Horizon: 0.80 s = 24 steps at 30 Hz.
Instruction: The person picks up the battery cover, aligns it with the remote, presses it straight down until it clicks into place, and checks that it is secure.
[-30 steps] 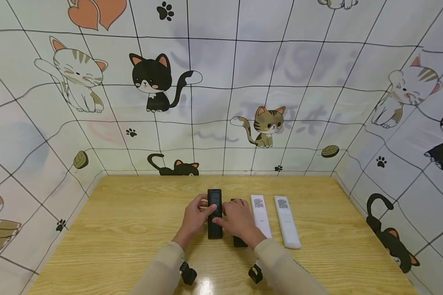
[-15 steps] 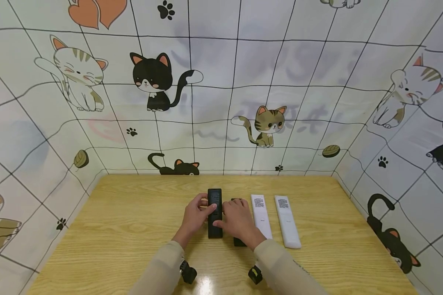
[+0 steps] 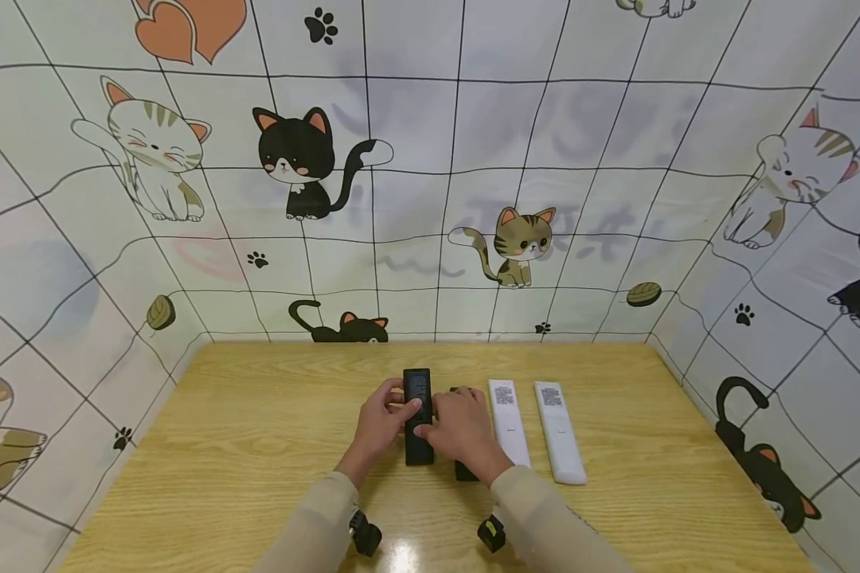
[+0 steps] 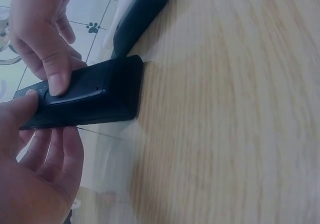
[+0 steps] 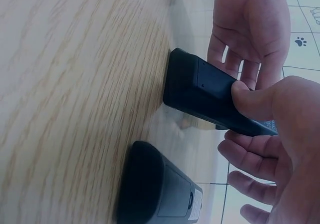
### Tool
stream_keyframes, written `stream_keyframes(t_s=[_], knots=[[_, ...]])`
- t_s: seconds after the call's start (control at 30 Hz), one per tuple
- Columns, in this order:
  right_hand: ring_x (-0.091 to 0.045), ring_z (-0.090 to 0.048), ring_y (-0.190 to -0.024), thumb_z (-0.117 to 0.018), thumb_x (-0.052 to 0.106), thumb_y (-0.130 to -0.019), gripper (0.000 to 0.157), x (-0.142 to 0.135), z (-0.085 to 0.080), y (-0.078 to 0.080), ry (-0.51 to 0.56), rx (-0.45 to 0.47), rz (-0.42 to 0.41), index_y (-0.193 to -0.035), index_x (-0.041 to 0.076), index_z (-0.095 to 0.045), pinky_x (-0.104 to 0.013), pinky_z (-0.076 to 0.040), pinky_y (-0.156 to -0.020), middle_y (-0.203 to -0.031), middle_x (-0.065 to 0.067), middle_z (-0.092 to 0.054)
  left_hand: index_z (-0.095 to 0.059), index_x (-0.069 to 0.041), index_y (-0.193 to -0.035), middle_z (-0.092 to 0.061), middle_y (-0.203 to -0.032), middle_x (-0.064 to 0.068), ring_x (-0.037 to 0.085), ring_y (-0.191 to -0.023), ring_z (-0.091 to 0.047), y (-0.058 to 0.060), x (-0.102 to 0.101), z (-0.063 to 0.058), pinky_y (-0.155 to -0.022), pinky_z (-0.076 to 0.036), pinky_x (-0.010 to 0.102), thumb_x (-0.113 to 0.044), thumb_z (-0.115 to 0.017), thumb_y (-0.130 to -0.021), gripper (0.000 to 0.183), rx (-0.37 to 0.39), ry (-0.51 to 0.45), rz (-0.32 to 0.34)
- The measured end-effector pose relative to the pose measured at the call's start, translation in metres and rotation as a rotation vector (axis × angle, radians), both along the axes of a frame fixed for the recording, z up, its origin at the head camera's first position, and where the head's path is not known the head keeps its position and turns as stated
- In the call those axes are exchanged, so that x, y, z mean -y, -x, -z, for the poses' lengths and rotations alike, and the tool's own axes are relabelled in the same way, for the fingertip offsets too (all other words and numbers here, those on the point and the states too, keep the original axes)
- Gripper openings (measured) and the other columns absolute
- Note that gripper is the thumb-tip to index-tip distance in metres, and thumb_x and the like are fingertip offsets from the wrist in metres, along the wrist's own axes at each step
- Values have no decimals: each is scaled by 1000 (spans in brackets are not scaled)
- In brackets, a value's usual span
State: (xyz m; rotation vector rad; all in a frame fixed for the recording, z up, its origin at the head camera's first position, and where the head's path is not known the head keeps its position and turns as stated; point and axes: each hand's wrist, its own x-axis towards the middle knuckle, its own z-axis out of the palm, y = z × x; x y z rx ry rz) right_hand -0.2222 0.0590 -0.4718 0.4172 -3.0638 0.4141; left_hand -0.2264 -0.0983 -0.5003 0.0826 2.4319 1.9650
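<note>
A black remote control (image 3: 419, 452) is held with its back facing up and its near end close to the wooden table. My left hand (image 3: 380, 422) grips it from the left, thumb on top and fingers along the side. From the right, my right hand (image 3: 466, 426) pinches the same remote, its thumb pressing on the battery cover (image 4: 82, 87). The right wrist view shows that hand's fingers curled at the remote's side. Beneath the right hand lies a second black remote (image 5: 142, 184), partly hidden in the head view.
Two white remotes (image 3: 509, 422) with printed labels lie face down to the right of my right hand. The wooden table (image 3: 258, 477) meets a cat-patterned cloth wall (image 3: 416, 199) at its back and sides.
Both hands keep the black remote in almost the same place. The head view shifts slightly; nothing else visibly differs.
</note>
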Motion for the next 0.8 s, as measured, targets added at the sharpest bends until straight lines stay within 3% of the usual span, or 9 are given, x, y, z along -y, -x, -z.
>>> stream_keyframes(t_s=[0.2, 0.5, 0.8], knots=[[-24, -55, -94, -71, 52, -82, 35, 2, -1, 0, -6, -18, 12, -89, 17, -70, -51, -35, -101, -73, 7, -62, -55, -14, -130, -67, -108, 17, 25, -86, -69, -1, 1, 2, -72, -58, 47, -26, -68, -92, 41, -13, -14, -5], [-28, -57, -106, -65, 56, -86, 40, -2, 0, -2, -65, -22, -23, -94, 17, -68, -50, -36, -101, -82, 4, -65, -56, -14, -129, -68, -108, 16, 20, -84, -70, 1, 0, 3, -67, -58, 36, -27, -68, -92, 41, -19, 14, -2], [-28, -56, -114, -59, 60, -89, 47, -7, -6, -6, -113, -11, -62, -106, 17, -69, -48, -37, -101, -101, 1, -69, -56, -13, -127, -68, -110, 16, 18, -84, -70, 2, -1, 3, -65, -58, 34, -30, -65, -94, 38, 16, 4, -3]])
